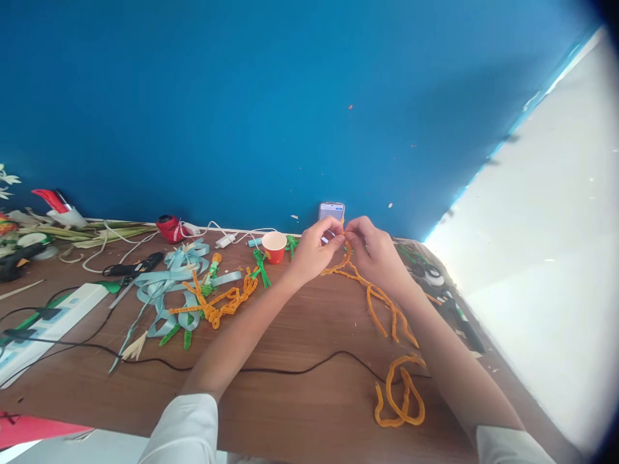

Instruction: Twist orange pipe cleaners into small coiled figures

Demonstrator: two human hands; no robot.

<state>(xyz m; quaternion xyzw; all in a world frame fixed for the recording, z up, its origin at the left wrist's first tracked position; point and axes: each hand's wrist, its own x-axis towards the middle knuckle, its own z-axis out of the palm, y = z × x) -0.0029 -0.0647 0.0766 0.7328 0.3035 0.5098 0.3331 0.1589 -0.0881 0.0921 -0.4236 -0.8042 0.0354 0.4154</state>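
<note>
Near the back of the table, my left hand (316,248) and my right hand (372,248) meet with fingertips pinched together. Both grip the upper end of an orange pipe cleaner figure (355,274), whose twisted strands hang down beside my right forearm. Its tip shows between my fingers; the exact grip is partly hidden. Just behind my hands a phone (331,210) leans upright against the wall. A loose, looped orange pipe cleaner (405,422) lies near the front edge. To the left of my left forearm rests another orange pipe cleaner piece (217,309).
A red paper cup (275,247) stands left of my hands, beside a green pipe cleaner figure (261,267). Blue ribbon (159,287), a glue gun (140,265) and a white power strip (53,332) occupy the left. A black cable (300,371) crosses the table. Tools (454,312) lie right.
</note>
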